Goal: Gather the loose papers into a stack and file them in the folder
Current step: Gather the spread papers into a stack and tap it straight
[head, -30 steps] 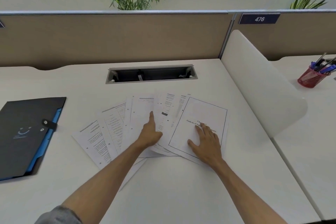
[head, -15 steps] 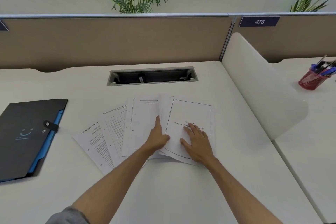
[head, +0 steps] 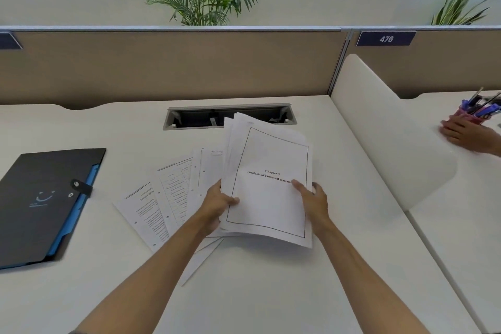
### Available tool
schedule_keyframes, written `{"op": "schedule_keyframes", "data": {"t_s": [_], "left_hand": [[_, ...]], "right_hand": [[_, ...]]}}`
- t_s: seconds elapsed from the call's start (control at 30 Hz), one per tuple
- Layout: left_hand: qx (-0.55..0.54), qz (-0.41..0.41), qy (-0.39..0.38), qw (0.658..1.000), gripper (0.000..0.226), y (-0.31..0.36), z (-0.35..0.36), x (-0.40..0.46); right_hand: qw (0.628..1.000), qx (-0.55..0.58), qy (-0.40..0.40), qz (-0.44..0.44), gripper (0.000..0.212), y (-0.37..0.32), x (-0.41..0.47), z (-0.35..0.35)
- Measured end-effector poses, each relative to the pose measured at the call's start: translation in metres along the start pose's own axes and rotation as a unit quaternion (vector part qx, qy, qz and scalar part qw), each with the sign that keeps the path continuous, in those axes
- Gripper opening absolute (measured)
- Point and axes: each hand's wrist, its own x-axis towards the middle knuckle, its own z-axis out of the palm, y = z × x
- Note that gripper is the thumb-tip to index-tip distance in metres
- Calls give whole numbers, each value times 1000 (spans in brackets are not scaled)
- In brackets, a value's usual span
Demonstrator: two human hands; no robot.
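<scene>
Both hands on a partial stack [head: 267,184] of papers, lifted off the bench [head: 271,293] at its far end, near edge low and close to the surface. Left hand [head: 217,205] pinches the stack's left edge, thumb on top of the cover sheet, fingers under; grip pressed onto the paper. Right hand [head: 311,202] does the same on the right edge, thumb on top by the title line, fingers behind. Cover sheet has a thin black border and reads "Chapter 5 / Analysis of Financial statem…", rest hidden by the thumb. Sheets in the stack aren't squared up; several top edges fan out past the cover. Left of the stack, loose papers [head: 168,198] lie fanned flat on the bench, overlapping each other, the nearest one partly under the left forearm. Further left of the stack, well apart from it, the folder [head: 40,206]: dark cover, blue inner pockets showing along its right side, snap strap on that side, lying closed. Behind the stack, a cable tray slot [head: 230,116] in the bench, partly covered by the raised sheets. Right of the stack, past a white divider [head: 379,130], another person's hand [head: 466,135] rests by a red pen cup [head: 474,114].
</scene>
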Motion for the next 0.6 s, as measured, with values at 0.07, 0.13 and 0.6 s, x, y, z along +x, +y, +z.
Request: {"op": "schedule_keyframes", "data": {"t_s": [0.07, 0.13, 0.6], "left_hand": [[-3, -2, -7, 1000, 49, 1, -4, -3], [12, -3, -6, 1000, 52, 2, -7, -6], [308, -7, 179, 934, 41, -27, -23, 8]], "right_hand": [[994, 81, -72, 31, 43, -4, -2, 1], [991, 75, -109, 21, 28, -6, -6, 4], [975, -176, -91, -102, 29, 4, -7, 47]]}}
